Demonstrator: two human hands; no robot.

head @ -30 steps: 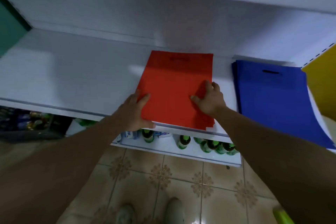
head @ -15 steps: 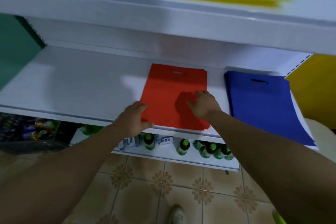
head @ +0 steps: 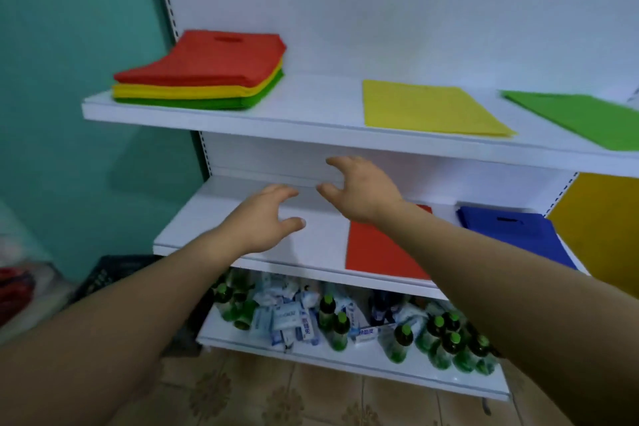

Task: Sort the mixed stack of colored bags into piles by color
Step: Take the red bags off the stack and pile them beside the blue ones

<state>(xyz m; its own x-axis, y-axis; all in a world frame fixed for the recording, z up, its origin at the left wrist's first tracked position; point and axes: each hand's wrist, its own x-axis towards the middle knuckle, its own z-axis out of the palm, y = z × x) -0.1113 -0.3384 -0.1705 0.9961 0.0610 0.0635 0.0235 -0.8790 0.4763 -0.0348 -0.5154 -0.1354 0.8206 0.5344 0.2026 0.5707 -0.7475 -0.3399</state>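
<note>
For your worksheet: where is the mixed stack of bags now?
Head view: the mixed stack sits at the upper shelf's left end, left of the yellow pile.

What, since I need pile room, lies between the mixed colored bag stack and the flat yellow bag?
Nothing: head view shows only bare white shelf between stack and yellow bag.

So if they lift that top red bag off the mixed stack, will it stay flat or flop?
Probably flop: the red bag looks like thin sheet material, lying draped over the yellow bags beneath. Likely light, being thin with only a cut-out handle. It could drag those along, since they lie flush.
</note>
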